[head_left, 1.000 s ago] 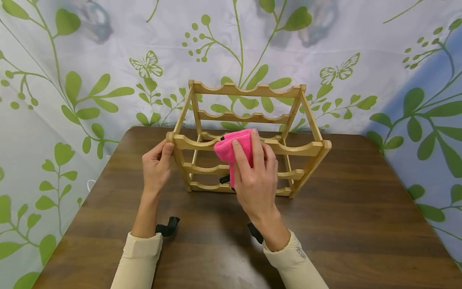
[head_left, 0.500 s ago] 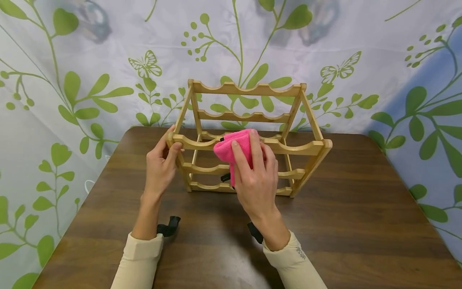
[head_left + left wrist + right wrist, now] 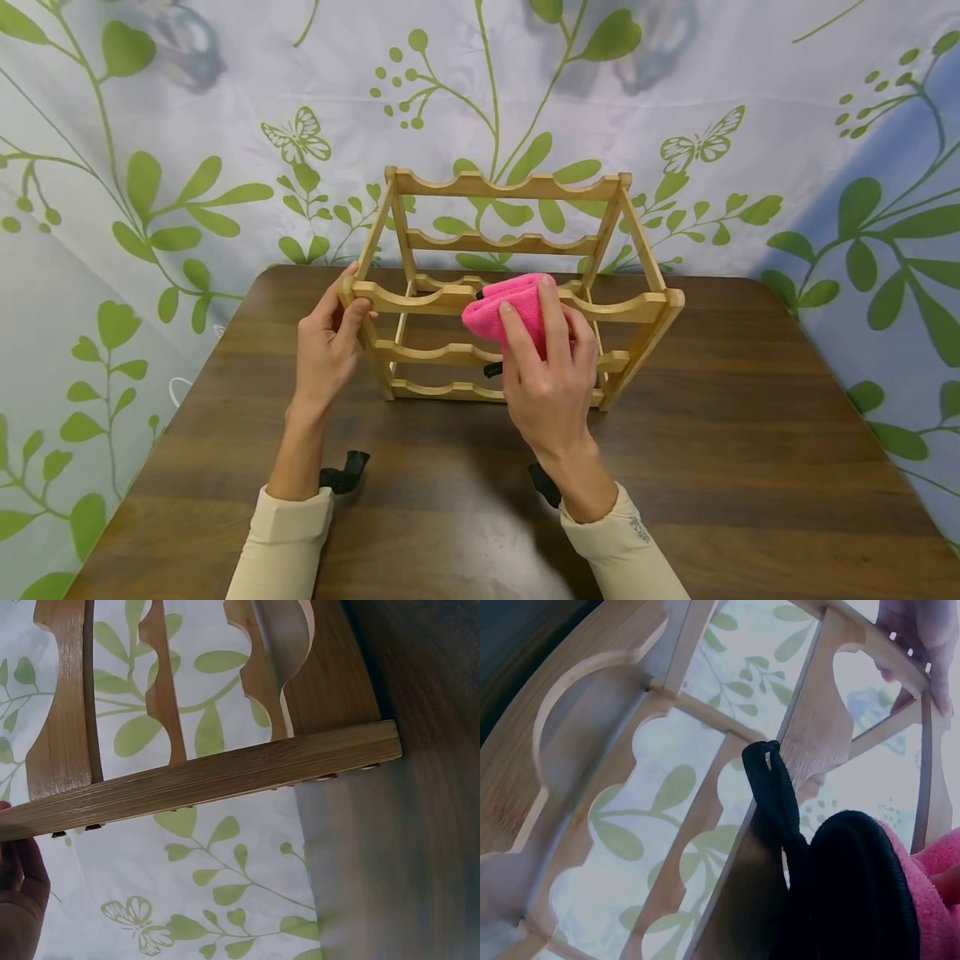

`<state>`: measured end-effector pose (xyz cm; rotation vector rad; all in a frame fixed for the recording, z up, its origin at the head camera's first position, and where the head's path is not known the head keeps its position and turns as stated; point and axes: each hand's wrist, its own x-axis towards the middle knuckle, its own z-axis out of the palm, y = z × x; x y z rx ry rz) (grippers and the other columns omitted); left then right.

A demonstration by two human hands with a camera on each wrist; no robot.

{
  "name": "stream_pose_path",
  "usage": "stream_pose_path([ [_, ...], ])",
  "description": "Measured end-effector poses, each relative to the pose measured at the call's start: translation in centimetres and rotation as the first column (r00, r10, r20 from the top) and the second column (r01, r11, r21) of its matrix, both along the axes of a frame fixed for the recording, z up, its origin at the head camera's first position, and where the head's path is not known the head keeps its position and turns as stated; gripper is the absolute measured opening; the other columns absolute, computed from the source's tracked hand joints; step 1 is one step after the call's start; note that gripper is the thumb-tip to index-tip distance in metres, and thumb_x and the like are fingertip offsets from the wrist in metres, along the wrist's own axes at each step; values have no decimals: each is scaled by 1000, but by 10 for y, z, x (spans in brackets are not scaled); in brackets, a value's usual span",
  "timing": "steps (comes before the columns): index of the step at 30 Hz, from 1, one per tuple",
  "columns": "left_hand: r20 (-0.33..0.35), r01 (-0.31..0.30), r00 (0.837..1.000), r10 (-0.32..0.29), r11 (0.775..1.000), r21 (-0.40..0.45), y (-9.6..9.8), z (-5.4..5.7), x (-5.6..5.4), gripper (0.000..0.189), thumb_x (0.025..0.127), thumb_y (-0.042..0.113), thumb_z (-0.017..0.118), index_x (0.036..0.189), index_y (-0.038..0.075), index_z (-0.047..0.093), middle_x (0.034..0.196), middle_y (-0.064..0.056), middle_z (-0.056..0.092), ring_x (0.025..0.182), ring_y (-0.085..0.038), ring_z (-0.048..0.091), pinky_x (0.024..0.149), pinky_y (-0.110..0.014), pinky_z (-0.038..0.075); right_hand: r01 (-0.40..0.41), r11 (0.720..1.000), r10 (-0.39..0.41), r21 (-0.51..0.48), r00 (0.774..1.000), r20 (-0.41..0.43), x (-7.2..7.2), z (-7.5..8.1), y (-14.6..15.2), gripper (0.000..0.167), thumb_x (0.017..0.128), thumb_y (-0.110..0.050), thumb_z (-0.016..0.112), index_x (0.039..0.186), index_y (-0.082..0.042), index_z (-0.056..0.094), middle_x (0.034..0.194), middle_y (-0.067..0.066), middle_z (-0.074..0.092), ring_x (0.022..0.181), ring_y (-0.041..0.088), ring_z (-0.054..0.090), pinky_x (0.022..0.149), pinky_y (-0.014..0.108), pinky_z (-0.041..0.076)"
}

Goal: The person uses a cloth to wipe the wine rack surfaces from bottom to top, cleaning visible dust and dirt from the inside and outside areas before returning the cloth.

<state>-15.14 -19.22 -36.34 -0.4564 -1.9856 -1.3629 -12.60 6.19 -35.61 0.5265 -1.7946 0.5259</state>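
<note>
A light wooden wine rack with scalloped rails stands upright on the table. My left hand grips its upper front left corner, thumb against the front of the top rail. In the left wrist view, that hand is at the end of a side post. My right hand holds a folded pink cleaning cloth over the middle of the top front rail, index and middle fingers pressed along it. The right wrist view shows the cloth's black border and hanging loop; the palm side is mostly hidden.
The brown wooden table reaches back to a white fabric backdrop printed with green leaves and butterflies. Dark strap ends lie beside the wrists. A thin white cable shows past the table's left edge.
My right hand and the cloth have slid a little right along the top front rail. My left hand has shifted from pinching the corner post to gripping round the corner, thumb on the rail.
</note>
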Motion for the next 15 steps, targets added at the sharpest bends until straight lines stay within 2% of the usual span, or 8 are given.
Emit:
stream_pose_path([
  [5,-29,13,999,-12,1000,12,-1,-2,-1,53,100,32,55,141,-1,52,80,-25,63,71,-6,60,55,-15,42,8,1000,-9,-16,1000,-19,1,-1,7,39,82,-3,74,120,-9,67,139,23,52,107,46,51,84,54,48],
  [10,-27,19,999,-18,1000,24,-1,-1,-1,53,99,36,55,142,4,54,80,-23,64,70,-5,61,54,-15,42,22,999,-23,-47,999,-29,0,-2,13,41,80,-2,76,119,-9,66,137,23,52,107,46,51,83,55,49],
  [15,-12,9,1000,-8,999,41,1,-1,-2,54,97,36,57,139,2,55,78,-8,67,65,-6,60,53,-15,42,29,994,-32,-101,999,-25,-1,-5,22,43,77,-2,78,118,-8,65,135,25,52,108,46,51,82,57,48],
])
